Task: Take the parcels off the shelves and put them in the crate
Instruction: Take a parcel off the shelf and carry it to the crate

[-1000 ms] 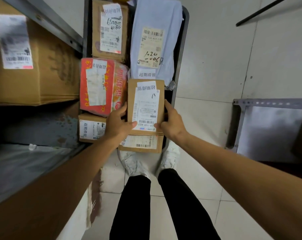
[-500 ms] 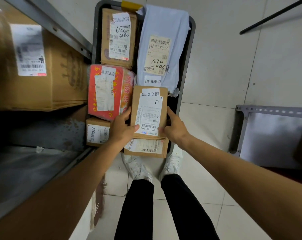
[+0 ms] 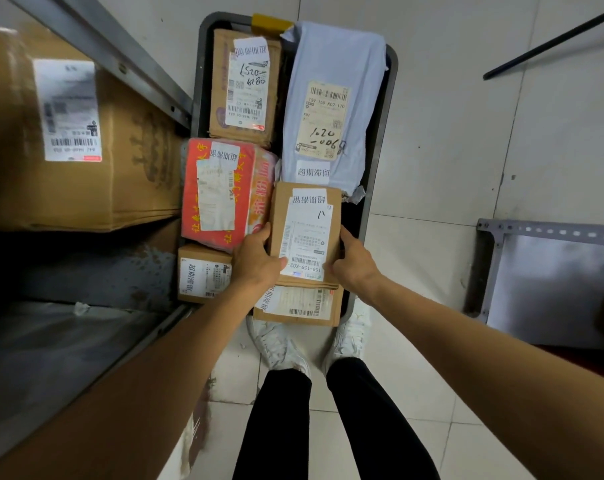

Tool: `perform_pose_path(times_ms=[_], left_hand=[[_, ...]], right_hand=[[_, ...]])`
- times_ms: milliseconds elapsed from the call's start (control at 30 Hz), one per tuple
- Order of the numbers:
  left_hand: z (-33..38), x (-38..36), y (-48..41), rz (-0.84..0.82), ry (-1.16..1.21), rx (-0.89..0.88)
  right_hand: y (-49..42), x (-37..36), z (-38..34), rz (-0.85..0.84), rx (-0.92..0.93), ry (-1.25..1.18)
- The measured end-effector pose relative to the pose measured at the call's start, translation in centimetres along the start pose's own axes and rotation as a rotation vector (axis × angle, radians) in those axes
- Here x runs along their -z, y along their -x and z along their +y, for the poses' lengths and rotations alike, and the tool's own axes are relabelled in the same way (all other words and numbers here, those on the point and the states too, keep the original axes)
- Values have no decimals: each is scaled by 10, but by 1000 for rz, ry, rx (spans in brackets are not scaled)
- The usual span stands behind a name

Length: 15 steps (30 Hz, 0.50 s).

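Seen from the head camera, the left hand point(image 3: 255, 261) and right hand point(image 3: 354, 261) clasp the long sides of a small rectangular cardboard parcel point(image 3: 305, 230), white label up. It sits directly over a flatter brown box point(image 3: 300, 304) at the near end of the dark, round-cornered crate point(image 3: 375, 161), beside a glossy red packet point(image 3: 221, 192) and a crinkled pale-blue mailer point(image 3: 331, 98).

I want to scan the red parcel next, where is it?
Head view: the red parcel lies in the left half of the crate, between the handwritten-label box beyond it and the small box nearer the camera, left of the held box.
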<state>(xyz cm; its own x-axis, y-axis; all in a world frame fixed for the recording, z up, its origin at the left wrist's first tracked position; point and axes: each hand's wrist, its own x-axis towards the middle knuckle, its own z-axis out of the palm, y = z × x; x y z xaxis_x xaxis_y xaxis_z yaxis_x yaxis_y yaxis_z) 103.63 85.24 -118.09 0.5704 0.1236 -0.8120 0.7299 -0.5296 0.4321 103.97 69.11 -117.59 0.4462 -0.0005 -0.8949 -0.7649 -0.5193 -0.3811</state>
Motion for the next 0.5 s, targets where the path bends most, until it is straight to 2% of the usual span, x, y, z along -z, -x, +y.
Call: perform_pose_path(times_ms=[267, 400, 500], left_hand=[[24, 18, 14, -92, -145, -1], [70, 43, 38, -54, -251, -61], [116, 68, 63, -88, -387, -147]], right_hand=[[18, 14, -15, 38, -31, 111], [51, 40, -43, 75, 27, 245], [84, 65, -72, 84, 107, 300]])
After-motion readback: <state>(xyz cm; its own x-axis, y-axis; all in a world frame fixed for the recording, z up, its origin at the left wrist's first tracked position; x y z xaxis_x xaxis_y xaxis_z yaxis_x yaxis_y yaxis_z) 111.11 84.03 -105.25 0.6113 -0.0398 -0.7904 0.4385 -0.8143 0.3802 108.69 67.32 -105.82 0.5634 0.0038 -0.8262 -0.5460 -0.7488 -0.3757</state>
